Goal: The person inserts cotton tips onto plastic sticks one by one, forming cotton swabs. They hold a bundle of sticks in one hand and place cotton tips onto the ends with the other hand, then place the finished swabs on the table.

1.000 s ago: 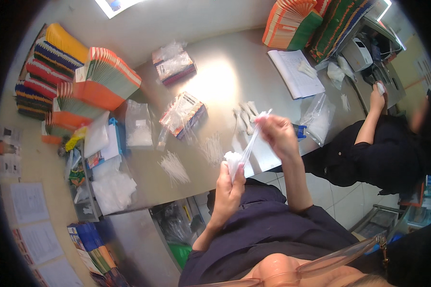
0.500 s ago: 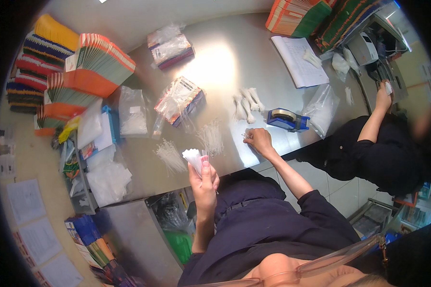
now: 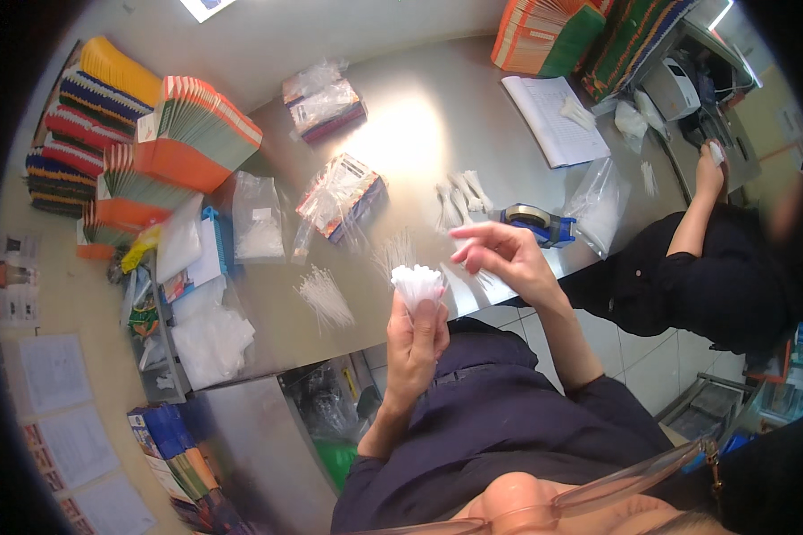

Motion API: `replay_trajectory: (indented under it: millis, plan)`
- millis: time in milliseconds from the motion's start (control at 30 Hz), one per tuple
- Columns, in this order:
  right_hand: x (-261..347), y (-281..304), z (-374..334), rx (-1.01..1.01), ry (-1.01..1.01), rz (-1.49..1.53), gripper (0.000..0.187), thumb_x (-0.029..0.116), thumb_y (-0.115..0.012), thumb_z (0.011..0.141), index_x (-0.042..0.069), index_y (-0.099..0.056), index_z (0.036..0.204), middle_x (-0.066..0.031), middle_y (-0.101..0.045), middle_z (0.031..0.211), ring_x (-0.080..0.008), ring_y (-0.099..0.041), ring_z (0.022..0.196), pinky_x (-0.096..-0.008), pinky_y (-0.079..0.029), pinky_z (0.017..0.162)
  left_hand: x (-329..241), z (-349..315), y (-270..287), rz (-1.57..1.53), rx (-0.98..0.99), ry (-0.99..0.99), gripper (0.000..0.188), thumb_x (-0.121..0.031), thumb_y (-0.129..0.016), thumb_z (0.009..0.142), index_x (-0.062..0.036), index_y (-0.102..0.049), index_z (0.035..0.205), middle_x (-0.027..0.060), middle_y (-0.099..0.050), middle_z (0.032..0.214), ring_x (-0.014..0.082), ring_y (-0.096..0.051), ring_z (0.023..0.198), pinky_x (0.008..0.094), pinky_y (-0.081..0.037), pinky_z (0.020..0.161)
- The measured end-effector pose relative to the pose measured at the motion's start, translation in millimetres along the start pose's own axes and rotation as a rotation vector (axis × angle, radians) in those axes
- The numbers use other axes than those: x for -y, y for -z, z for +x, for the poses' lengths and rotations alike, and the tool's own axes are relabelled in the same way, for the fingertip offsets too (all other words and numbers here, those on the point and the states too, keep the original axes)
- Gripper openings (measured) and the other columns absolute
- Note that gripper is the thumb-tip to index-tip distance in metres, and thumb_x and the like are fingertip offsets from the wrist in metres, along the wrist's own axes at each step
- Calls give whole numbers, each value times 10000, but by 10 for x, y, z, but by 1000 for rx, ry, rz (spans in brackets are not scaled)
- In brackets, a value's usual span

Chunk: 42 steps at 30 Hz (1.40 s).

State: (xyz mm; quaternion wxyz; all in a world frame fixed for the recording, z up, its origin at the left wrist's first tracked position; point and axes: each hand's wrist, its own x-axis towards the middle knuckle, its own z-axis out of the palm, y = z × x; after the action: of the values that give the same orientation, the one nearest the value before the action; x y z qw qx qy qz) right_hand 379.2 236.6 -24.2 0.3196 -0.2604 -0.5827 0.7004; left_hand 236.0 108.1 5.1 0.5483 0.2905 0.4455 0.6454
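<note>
A bundle of thin white cable ties [image 3: 417, 283] stands upright in my left hand [image 3: 412, 343], fingers wrapped round it and heads up. A bit of pink shows beside the bundle at my fingers. Just right of it, my right hand [image 3: 513, 259] hovers over the table edge with its fingers apart. Some thin white strips lie below that hand, partly covered by it. Loose cable ties [image 3: 324, 297] lie in a heap left of my left hand, with another heap [image 3: 393, 250] behind the bundle. Several gathered bundles [image 3: 462, 198] lie farther back, beside a blue tape dispenser [image 3: 537, 225].
Boxes in clear plastic [image 3: 341, 196] stand mid-table, bags [image 3: 259, 223] to their left. Stacks of folded orange packaging [image 3: 196, 143] fill the left end. An open notebook [image 3: 553, 120] and a clear bag [image 3: 595, 209] lie right. A co-worker [image 3: 696, 259] stands at the right.
My left hand has moved right with the bundle. My right hand has lifted off the table toward the bundle, its fingers spreading. The view has shifted slightly.
</note>
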Motion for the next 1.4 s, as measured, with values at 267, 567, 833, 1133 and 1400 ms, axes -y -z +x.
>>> replay_trajectory:
  millis: [267,567,833,1133,1400]
  plan:
    - [791,-381,-55,51,186,-369,129,67,-696,758,-3,-679,865,-61,-640,753,-85,-570,650,-202,-434,580,-179,-98,-270,108,-9,-75,199,-185,-406,964,-8,-404,1054,8,-463,662,27,-368,495,163,-274,414]
    - [781,-349,-94,38,93,-127,190,99,-655,815,9,-670,981,-78,-668,801,-101,-619,773,-209,-471,697,-130,-202,-236,163,-60,-109,236,-228,-391,970,-13,-394,1068,-8,-393,617,29,-329,461,168,-266,391]
    - [735,-328,-97,47,123,-11,195,59,-643,821,-19,-641,1000,-79,-669,828,-101,-624,782,-205,-482,701,-101,-235,-262,151,-53,-108,232,-215,-392,970,-7,-399,1071,-15,-383,604,25,-318,452,169,-264,384]
    - [705,-342,-135,7,107,152,116,67,-587,842,-26,-566,908,-75,-620,805,-114,-614,760,-213,-477,660,-115,-247,-315,87,-26,-81,213,-207,-403,966,-7,-406,1038,-18,-389,599,26,-326,456,175,-269,391]
    - [770,-323,-176,48,98,48,263,144,-603,849,-48,-570,1026,-87,-637,826,-112,-618,766,-203,-470,678,-122,-267,-302,5,20,2,215,-218,-426,958,-10,-410,1006,-27,-405,604,25,-342,463,184,-277,403]
